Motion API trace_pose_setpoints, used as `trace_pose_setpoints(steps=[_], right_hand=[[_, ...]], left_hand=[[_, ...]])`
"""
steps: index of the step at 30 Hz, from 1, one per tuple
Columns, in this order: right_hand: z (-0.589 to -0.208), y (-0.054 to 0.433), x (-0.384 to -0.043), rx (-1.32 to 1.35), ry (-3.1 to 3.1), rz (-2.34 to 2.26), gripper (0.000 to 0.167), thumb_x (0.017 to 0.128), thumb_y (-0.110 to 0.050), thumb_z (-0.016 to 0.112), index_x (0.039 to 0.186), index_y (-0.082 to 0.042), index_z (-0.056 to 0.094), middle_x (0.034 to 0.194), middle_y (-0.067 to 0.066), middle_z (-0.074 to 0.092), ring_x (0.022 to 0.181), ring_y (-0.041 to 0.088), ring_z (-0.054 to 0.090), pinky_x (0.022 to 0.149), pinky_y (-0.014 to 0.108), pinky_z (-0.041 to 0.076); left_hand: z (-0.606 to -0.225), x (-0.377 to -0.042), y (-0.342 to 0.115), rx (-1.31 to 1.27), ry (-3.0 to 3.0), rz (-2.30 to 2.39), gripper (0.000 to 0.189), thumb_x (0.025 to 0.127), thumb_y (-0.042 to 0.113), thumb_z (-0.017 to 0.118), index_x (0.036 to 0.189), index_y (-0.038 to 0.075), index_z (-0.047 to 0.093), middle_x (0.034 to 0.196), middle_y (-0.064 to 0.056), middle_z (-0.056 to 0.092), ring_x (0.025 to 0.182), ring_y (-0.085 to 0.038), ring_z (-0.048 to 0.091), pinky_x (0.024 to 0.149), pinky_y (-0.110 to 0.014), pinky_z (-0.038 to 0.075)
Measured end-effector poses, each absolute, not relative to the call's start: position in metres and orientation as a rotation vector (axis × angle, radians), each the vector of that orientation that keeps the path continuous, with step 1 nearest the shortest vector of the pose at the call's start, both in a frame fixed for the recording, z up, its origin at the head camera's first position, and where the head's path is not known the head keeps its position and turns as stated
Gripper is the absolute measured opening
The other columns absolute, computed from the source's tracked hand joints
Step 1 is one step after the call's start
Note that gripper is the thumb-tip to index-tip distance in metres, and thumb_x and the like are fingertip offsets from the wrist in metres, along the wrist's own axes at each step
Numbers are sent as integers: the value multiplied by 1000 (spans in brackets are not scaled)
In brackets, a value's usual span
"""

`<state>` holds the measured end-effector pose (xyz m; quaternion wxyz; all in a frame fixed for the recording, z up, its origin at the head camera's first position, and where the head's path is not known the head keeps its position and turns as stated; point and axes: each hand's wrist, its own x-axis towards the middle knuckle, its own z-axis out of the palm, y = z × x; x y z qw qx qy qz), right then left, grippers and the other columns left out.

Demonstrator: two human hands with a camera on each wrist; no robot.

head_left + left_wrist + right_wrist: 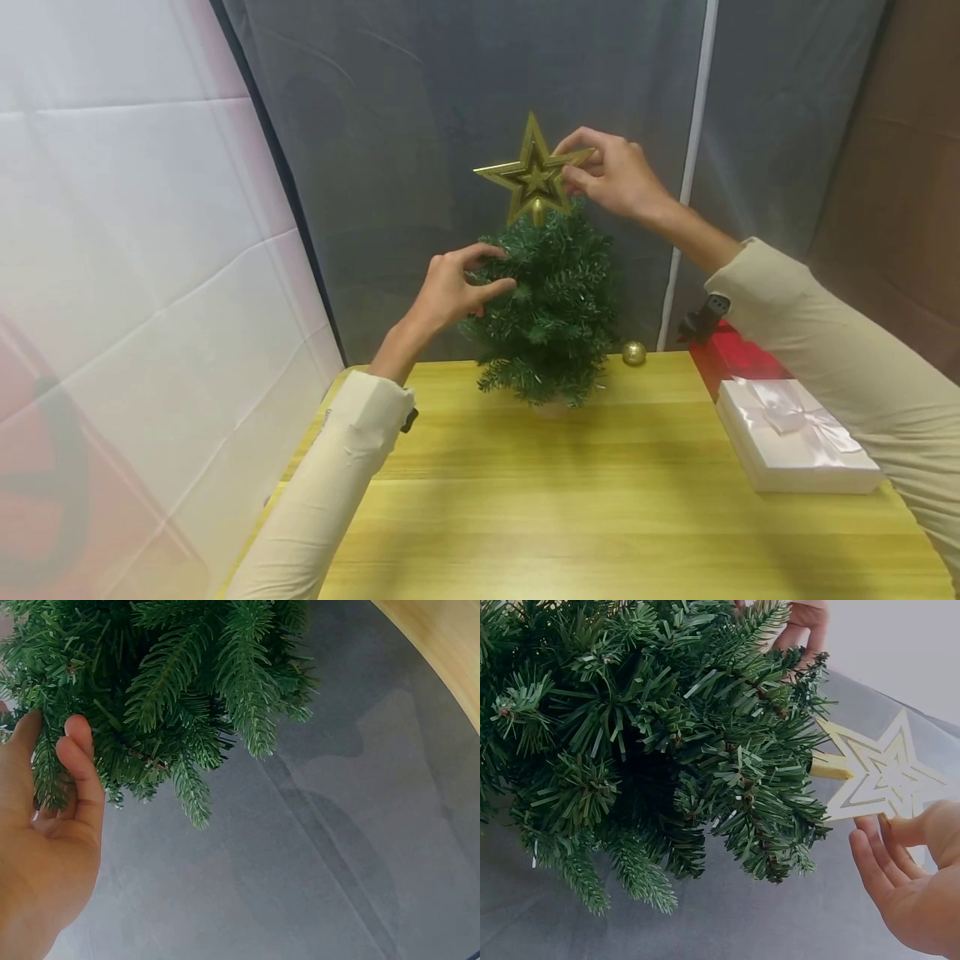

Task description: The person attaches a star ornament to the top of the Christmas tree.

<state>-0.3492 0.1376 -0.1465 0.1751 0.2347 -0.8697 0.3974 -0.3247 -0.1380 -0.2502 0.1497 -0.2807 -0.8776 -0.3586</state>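
A small green artificial Christmas tree (551,292) stands upright at the back of the table. At its top is a gold star tree topper (535,175), whose short gold socket meets the uppermost branches. My right hand (611,175) pinches the star's right-hand point between thumb and fingers; the right wrist view shows this hand (911,877) at the star's edge. On the tree's left side, just below the top, my left hand (457,287) has thumb and forefinger spread apart among the needles. In the left wrist view a branch tip (51,769) lies between its thumb and fingers.
A gold ball ornament (633,353) lies right of the tree's base. On the table's right side are a white gift box (798,437) with a satin bow and a red item (738,354) behind it. A grey curtain (420,167) hangs behind the yellow wooden table (525,500).
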Motion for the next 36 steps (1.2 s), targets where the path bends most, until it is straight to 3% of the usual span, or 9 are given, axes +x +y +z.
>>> trace_pose_setpoints(steps=[4,7,13,20,25,32,33,36], right_hand=[[-146,140,-349,668,-2489,1110,33,106,-16,63,138,-11,63,120,20,74,101,29,75,83,27,61],[-146,142,-349,677,-2508,1109,36,106,-16,63,141,-13,62,121,19,74,103,28,75,84,28,60],[-146,148,-347,681,-2484,1121,44,105,-19,64,148,-21,59,122,15,74,104,24,76,96,40,58],[-148,158,-345,670,-2439,1056,47,103,-22,68,150,-25,58,127,10,73,113,26,73,97,42,58],[-157,170,-342,667,-2440,1021,48,103,-24,69,149,-24,59,129,8,72,116,26,71,92,37,59],[-172,185,-338,673,-2409,1038,47,102,-23,71,148,-23,60,126,10,74,113,28,72,79,16,54],[-174,187,-337,673,-2402,1040,47,101,-22,71,147,-22,60,125,10,74,113,28,72,78,14,54],[-180,192,-335,673,-2407,1043,48,101,-21,72,148,-21,60,125,11,74,113,29,72,81,15,56]], left_hand=[[-250,-326,-136,-808,-2524,-1034,45,92,33,82,134,20,69,135,-25,65,52,-26,69,55,-32,60],[-251,-327,-135,-807,-2524,-1036,45,93,33,82,134,21,69,136,-25,65,52,-26,70,55,-32,60],[-253,-330,-133,-819,-2505,-1041,43,93,34,81,133,22,69,136,-23,65,52,-24,70,55,-32,60],[-253,-332,-136,-829,-2473,-1013,43,95,36,78,136,24,69,134,-22,67,51,-22,69,56,-32,60],[-253,-332,-141,-839,-2444,-986,46,97,36,76,140,26,66,136,-23,65,50,-20,68,55,-32,59],[-252,-330,-149,-843,-2413,-979,50,97,39,75,145,31,63,139,-19,64,55,-21,70,53,-34,58],[-252,-330,-151,-842,-2403,-956,50,97,39,75,145,31,63,138,-18,66,61,-21,73,56,-34,58],[-253,-330,-155,-840,-2373,-893,51,97,40,75,145,28,63,132,-16,70,60,-18,71,60,-33,55]])
